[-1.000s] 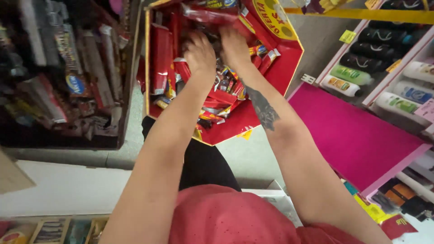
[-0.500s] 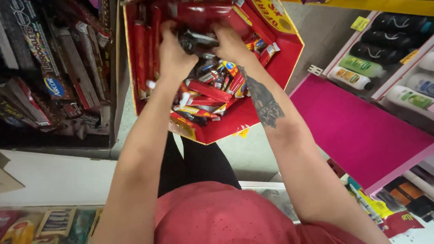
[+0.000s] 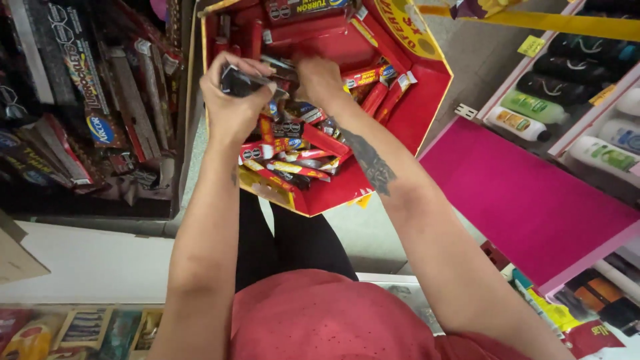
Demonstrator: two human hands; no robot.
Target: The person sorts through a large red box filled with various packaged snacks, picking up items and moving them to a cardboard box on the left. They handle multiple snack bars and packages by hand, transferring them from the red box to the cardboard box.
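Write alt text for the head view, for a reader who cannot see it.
Seen from above, a person's two hands reach into a red display bin full of wrapped candy bars. The left hand grips a dark packet; the right hand touches the bars. Bottles fill the shelves at right.

- Both forearms stretch forward and up, away from the torso, elbows low.
- The left hand [image 3: 235,100] is raised, fingers curled shut in a grip.
- The right hand [image 3: 320,79] angles inward toward it, fingers bent, a tattoo showing on the forearm.
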